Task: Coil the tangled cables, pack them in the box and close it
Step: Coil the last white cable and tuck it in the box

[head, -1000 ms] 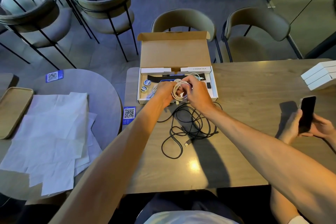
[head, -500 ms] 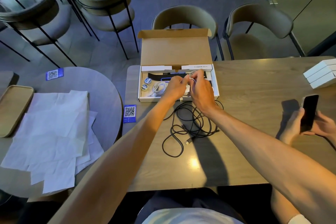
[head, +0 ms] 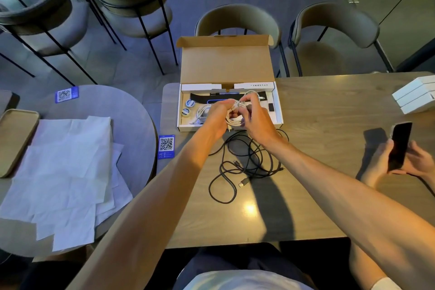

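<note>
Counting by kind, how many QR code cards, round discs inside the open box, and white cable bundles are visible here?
QR code cards: 2
Round discs: 2
White cable bundles: 2 (one held, one in the box)
Total: 6

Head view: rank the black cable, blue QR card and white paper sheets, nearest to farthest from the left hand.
1. Black cable, right by the left hand.
2. Blue QR card, left edge of the wooden table.
3. White paper sheets, far left on the round table.
</note>
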